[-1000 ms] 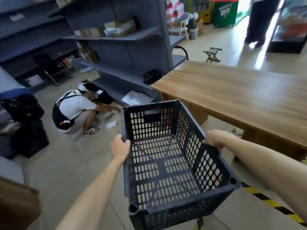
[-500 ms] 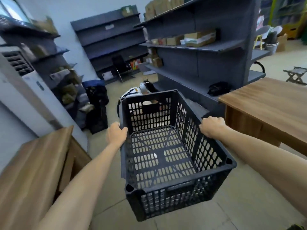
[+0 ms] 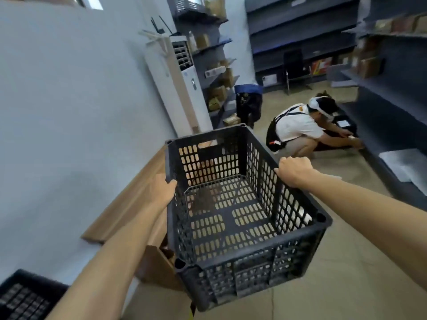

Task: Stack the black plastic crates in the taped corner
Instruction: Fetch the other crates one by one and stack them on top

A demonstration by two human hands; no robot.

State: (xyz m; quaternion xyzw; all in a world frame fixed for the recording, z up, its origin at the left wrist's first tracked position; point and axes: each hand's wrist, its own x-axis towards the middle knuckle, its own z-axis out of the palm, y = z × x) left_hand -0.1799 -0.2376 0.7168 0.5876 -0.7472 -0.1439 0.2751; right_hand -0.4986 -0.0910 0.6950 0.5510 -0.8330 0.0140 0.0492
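Observation:
I carry an empty black plastic crate (image 3: 233, 211) with slotted walls in the air in front of me. My left hand (image 3: 163, 189) grips its left rim. My right hand (image 3: 293, 168) grips the right rim, fingers curled over the edge. Another black crate (image 3: 25, 294) shows partly at the bottom left corner, by the wall. No tape on the floor is visible apart from a small yellow scrap under the held crate.
A wooden table (image 3: 129, 204) stands along the white wall (image 3: 69, 112) on the left. A person (image 3: 298, 128) crouches on the floor ahead by grey shelving (image 3: 392, 116). A white standing air conditioner (image 3: 182, 88) and more shelves stand at the back.
My view has swung left with the crate: the big wooden table on the right left the view, and the white wall, the side table and a second crate came in.

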